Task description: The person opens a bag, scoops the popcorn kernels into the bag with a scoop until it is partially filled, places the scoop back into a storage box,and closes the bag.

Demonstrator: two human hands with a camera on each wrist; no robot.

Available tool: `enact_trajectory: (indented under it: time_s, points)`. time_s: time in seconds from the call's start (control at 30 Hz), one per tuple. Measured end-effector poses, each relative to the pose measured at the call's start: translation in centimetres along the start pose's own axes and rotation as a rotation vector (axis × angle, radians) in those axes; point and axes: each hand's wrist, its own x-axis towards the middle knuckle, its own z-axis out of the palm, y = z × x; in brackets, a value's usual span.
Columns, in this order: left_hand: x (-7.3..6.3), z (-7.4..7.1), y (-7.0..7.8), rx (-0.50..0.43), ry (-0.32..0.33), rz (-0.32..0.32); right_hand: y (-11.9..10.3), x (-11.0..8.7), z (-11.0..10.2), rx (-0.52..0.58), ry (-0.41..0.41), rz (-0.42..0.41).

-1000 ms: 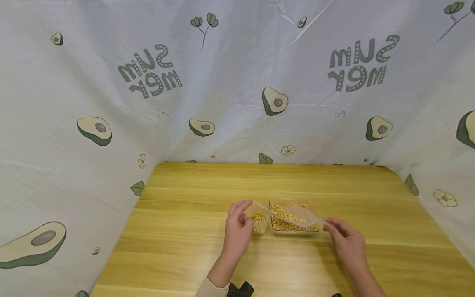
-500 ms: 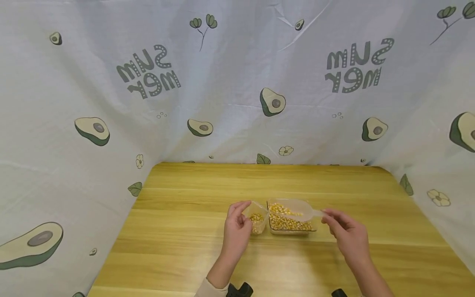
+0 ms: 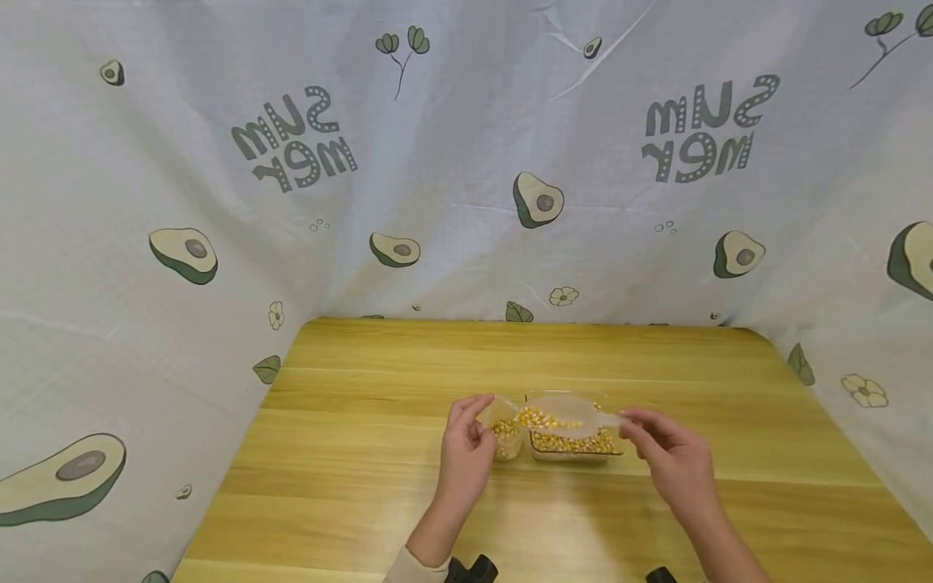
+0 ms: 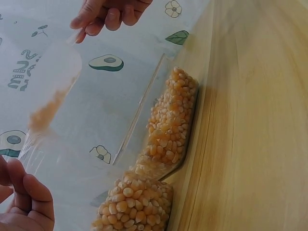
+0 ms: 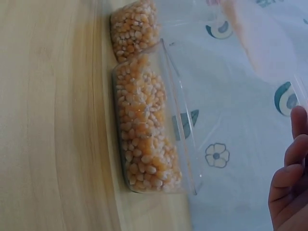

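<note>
My left hand [image 3: 466, 453] pinches the rim of a clear plastic bag [image 3: 499, 410] that stands on the table with corn kernels in its lower part. From the right, my right hand [image 3: 674, 457] grips the thin handle of a translucent white scoop [image 3: 564, 405]. Its tip points left over the bag's mouth, and kernels [image 4: 47, 113] lie along the tilted scoop, blurred at the tip. Beneath the scoop is a clear rectangular container [image 5: 187, 130] of corn kernels [image 5: 142, 130], right beside the bag. The right fingertips are partly cut off in the right wrist view.
The wooden table [image 3: 364, 453] extends on both sides of the containers. A pale curtain [image 3: 452, 162] printed with avocados hangs behind it and along both sides. A black wrist device [image 3: 472, 569] shows at the left wrist.
My right hand has lifted the scoop of kernels from the container and moved it left, tipping it towards the bag. The left hand stays in place on the bag.
</note>
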Motion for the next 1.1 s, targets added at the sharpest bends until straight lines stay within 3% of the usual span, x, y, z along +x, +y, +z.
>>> enact_trajectory:
  time_s: [0.53,1.1]
  points:
    - [0.0,0.0,-0.2,-0.012,-0.022,0.004,-1.8,0.2,0.8,-0.143,0.060,-0.226]
    - [0.0,0.1,-0.2,-0.007,-0.016,0.022,-2.5,0.4,1.0,-0.153,0.060,-0.383]
